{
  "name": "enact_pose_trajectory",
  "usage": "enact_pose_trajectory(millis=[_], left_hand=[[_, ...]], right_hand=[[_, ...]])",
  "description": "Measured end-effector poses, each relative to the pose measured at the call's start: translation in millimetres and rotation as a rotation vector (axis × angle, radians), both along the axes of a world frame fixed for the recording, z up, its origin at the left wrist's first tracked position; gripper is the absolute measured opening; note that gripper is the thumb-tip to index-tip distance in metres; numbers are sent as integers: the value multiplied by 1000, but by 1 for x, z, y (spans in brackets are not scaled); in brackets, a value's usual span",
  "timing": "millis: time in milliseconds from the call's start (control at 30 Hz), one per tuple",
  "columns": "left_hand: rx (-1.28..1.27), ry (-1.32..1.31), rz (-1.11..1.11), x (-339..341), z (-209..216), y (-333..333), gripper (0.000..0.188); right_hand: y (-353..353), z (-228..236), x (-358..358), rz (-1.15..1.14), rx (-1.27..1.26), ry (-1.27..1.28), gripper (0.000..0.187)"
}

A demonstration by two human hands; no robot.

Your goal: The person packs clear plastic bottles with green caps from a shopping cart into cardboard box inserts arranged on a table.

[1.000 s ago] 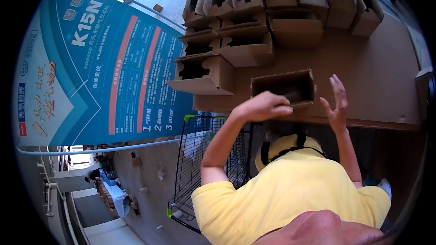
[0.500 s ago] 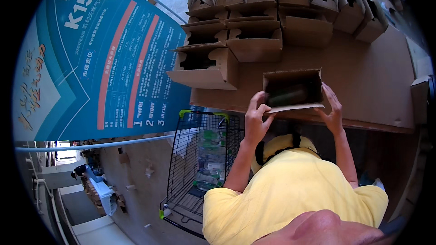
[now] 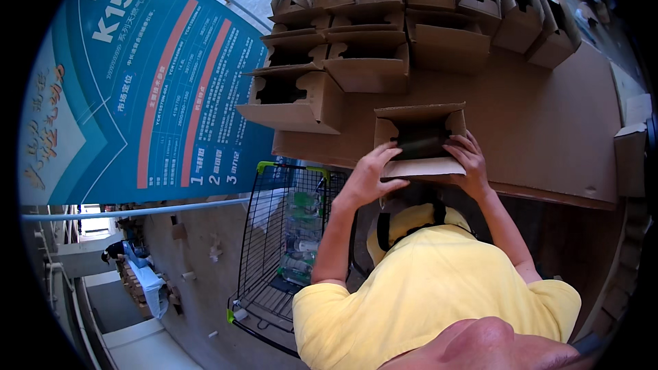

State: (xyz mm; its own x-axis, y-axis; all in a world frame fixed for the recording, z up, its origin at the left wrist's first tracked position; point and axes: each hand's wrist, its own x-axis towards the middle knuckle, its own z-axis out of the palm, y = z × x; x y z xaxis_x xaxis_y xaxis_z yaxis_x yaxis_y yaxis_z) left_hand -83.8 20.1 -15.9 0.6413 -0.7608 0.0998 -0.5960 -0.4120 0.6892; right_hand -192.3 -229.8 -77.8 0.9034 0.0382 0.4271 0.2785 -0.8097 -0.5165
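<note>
Because the card box [image 3: 419, 118] looks easy to bend, it seems best to hold its flaps [image 3: 426, 167] softly and push both sides the same. The box is open, at the near edge of the desk [image 3: 541, 144], closer than the other open boxes [image 3: 367, 72]. The left hand [image 3: 367, 178] grips its left side, thumb poking out below. The right hand [image 3: 473, 166] grips the right side, fingers curled over the top.

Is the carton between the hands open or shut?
Open: the carton is uncovered toward the camera, its dark inside showing between the left hand and right hand.
</note>
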Motion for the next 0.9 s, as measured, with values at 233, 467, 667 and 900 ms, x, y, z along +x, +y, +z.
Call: enact_pose_trajectory(millis=[233,467,667,900], left_hand=[[243,-4,236,25,-2,-5,46],[18,-431,254,31,-4,-37,71],[164,-378,-24,33,-32,-22,61],[335,-363,-172,51,-33,-14,91]], right_hand=[[-13,-5,11,-241,344,14,42],[-1,-13,27,-364,324,21,62],[-2,-26,26,-337,231,10,57],[-13,-2,23,-170,96,224,79]])
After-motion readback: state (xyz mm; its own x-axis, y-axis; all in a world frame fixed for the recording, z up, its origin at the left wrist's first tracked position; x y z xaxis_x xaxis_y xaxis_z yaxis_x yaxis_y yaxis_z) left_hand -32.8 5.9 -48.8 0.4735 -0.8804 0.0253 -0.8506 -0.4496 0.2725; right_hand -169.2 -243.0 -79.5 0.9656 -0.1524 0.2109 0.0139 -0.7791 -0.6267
